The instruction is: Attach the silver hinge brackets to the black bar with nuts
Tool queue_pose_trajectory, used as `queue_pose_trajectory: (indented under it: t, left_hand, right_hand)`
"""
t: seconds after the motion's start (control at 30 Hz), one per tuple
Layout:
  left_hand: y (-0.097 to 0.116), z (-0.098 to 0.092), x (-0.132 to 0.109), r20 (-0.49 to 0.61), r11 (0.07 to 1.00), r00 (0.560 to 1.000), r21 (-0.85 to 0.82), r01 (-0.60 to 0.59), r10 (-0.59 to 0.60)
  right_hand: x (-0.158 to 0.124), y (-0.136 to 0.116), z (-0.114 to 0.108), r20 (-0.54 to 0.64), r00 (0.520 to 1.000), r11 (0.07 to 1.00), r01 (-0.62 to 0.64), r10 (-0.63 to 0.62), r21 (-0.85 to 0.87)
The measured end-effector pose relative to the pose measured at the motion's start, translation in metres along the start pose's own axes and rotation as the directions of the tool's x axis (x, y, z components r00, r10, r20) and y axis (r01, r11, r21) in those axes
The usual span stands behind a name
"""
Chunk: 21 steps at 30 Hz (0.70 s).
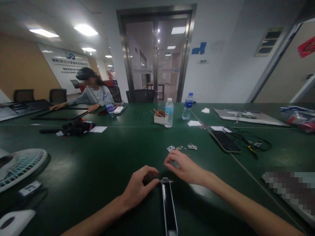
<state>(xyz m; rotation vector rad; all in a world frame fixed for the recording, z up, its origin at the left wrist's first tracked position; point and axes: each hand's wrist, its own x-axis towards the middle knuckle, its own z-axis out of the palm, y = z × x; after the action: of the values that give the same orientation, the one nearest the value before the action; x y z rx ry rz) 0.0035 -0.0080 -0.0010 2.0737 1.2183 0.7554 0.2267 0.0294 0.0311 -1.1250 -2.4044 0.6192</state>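
Note:
A long black bar with silver edges (169,209) lies on the green table (103,164), its far end between my hands. My left hand (139,188) is curled, thumb and fingers pinched at the bar's silver end piece (165,180). My right hand (184,167) rests just right of that end, fingers bent and close together, reaching toward small metal brackets (170,148) and several tiny screws or washers (182,148). What the right fingers hold, if anything, is hidden.
A phone (225,141) and cables (248,141) lie to the right. Water bottles (168,113) and a small box (159,117) stand mid-table. A white fan (17,167) sits at the left. Another person (91,93) sits at the far left side.

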Motion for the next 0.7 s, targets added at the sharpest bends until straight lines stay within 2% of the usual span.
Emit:
queue_pose_trajectory:
  t: [0.07, 0.17, 0.47, 0.6, 0.7]
  left_hand:
    - [-0.002, -0.001, -0.001, -0.023, 0.998, 0.999, -0.046, -0.030, 0.029]
    - [-0.002, -0.001, -0.003, -0.076, 0.994, 0.995, -0.088, -0.067, 0.060]
    - [-0.002, 0.000, -0.002, -0.132, 0.982, 0.980, -0.097, -0.159, 0.146]
    - [-0.002, 0.000, -0.001, -0.094, 0.995, 0.991, -0.033, -0.096, 0.092]
    - [0.000, 0.000, 0.001, -0.008, 1.000, 1.000, 0.025, -0.016, 0.016]
  right_hand:
    - [-0.002, -0.020, 0.005, 0.057, 0.998, 0.998, 0.004, -0.008, 0.064]
    - [-0.002, -0.034, 0.011, 0.086, 0.996, 0.994, -0.005, -0.005, 0.109]
    - [-0.002, -0.030, 0.020, 0.093, 0.996, 0.993, -0.010, -0.001, 0.120]
    - [-0.002, -0.027, 0.012, 0.106, 0.994, 0.999, -0.013, 0.009, 0.038]
    - [-0.004, -0.023, -0.003, 0.174, 0.980, 0.993, -0.082, 0.096, -0.090]
